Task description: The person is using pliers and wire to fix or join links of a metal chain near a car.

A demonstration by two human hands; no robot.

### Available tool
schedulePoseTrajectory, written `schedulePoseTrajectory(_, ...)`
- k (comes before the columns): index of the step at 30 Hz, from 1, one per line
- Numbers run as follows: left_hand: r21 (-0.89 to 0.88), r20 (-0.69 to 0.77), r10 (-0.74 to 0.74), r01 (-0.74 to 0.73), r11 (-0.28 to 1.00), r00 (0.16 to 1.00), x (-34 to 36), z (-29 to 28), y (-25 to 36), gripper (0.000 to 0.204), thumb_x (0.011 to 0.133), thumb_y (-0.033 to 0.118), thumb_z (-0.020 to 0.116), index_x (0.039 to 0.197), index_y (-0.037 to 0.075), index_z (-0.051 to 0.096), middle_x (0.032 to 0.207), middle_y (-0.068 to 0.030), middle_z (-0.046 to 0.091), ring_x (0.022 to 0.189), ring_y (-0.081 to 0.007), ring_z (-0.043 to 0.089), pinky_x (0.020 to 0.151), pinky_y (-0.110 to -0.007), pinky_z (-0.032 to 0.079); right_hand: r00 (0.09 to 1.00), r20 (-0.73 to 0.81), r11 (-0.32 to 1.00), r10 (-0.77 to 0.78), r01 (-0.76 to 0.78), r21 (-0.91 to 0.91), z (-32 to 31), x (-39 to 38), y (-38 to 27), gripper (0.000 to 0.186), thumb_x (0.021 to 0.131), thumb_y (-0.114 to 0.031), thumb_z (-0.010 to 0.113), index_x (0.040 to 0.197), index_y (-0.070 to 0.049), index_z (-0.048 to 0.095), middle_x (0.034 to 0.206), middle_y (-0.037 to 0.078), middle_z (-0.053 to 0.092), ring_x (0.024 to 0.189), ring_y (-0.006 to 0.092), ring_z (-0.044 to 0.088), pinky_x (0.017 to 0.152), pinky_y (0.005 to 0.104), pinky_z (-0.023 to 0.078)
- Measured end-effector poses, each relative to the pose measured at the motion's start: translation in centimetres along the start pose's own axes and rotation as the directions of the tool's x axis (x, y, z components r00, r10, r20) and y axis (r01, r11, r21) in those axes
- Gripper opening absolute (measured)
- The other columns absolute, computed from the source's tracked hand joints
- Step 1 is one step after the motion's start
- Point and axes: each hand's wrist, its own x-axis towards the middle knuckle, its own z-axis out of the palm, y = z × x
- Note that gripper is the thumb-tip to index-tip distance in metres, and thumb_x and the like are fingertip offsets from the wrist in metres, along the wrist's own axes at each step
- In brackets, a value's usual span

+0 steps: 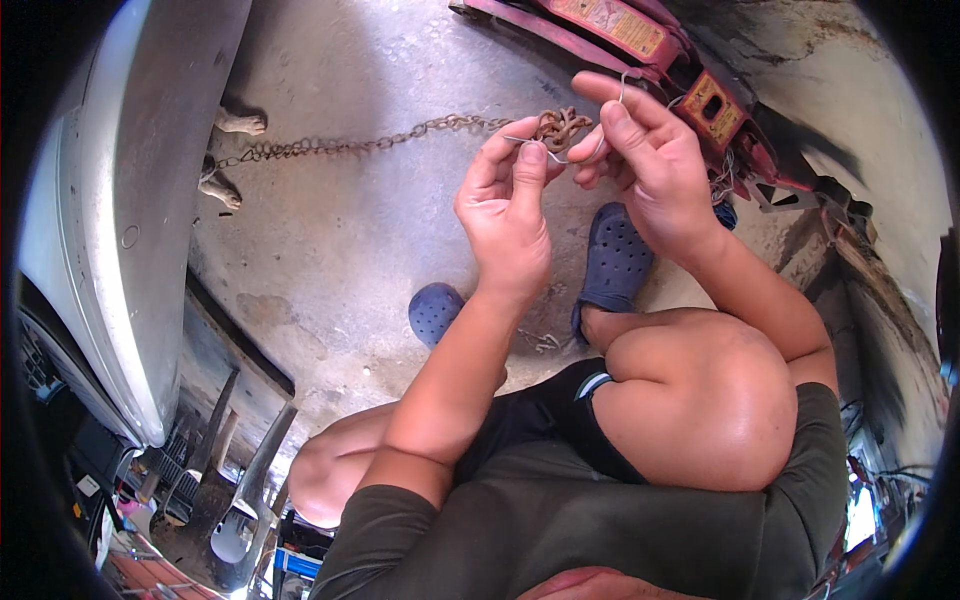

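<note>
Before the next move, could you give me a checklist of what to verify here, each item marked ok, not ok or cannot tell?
1. Left hand gripping the thin metal wire: ok, pinched between thumb and fingers.
2. Right hand on the wire: ok, wire shows at its thumb and fingers.
3. Wire joined to the rusty chain: cannot tell, fingers and overlap hide it.
4. Gloves worn: not ok, both hands are bare.
5. Chain clear of the animal's paws: cannot tell, it runs right up beside them.
6. Right blue clog on the foot: ok.
</note>
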Motion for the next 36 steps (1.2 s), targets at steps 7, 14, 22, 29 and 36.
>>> schedulePoseTrajectory(7,-0.118,0.016,0.032,-0.03,0.993,0.999,-0.3,0.2,-0.3,0.031,0.097,0.0,0.069,0.126,0.001,0.059,0.126,-0.0122,0.068,0.109,-0.0154,0.066,0.092,-0.031,0.058,0.971,-0.181,0.98,-0.155,0.128,-0.152,0.5,-0.4,-0.3,0.036,0.103,-0.014,0.066,0.134,0.001,0.055,0.078,0.009,0.073,0.063,0.01,0.066,0.06,0.025,0.054)
schedulePoseTrajectory(14,-0.078,0.009,0.126,-0.125,0.989,0.992,-0.2,-0.1,-0.6,0.031,0.098,-0.007,0.063,0.128,-0.001,0.059,0.136,-0.0174,0.064,0.12,-0.0219,0.066,0.102,-0.033,0.057,0.982,-0.171,0.902,-0.078,-0.003,-0.431,0.7,-1.5,0.1,0.027,0.097,-0.008,0.069,0.121,0.002,0.072,0.078,0.002,0.071,0.063,0.005,0.062,0.058,0.0217,0.05)
schedulePoseTrajectory(22,-0.291,-0.072,0.069,-0.087,0.953,0.995,1.7,-1.1,0.7,0.033,0.091,-0.013,0.066,0.121,-0.002,0.061,0.133,-0.0187,0.064,0.126,-0.0257,0.062,0.108,-0.035,0.051,0.984,0.073,0.666,-0.165,0.165,-0.727,1.2,-1.9,0.1,0.028,0.092,-0.007,0.072,0.119,-0.001,0.073,0.086,0.004,0.069,0.073,0.0088,0.063,0.062,0.0258,0.052)
schedulePoseTrajectory(29,-0.345,-0.056,-0.025,0.004,0.939,0.998,1.6,-1.7,0.2,0.029,0.092,-0.013,0.061,0.117,0.001,0.059,0.119,-0.0129,0.066,0.112,-0.0222,0.067,0.097,-0.033,0.059,0.994,-0.094,0.957,-0.059,0.029,-0.289,0.8,-0.8,2.2,0.021,0.095,-0.003,0.072,0.11,0.002,0.057,0.096,0.009,0.07,0.086,0.015,0.072,0.076,0.0283,0.059)
schedulePoseTrajectory(36,-0.199,-0.018,-0.021,0.017,0.98,1.0,1.8,-2.1,-0.3,0.035,0.092,-0.009,0.063,0.125,0.0,0.057,0.126,-0.0104,0.061,0.116,-0.021,0.064,0.097,-0.032,0.058,0.992,-0.112,0.991,-0.058,0.044,-0.125,1.3,-0.4,0.7,0.029,0.098,-0.004,0.07,0.122,0.006,0.056,0.098,0.013,0.073,0.086,0.0183,0.074,0.076,0.0312,0.062)
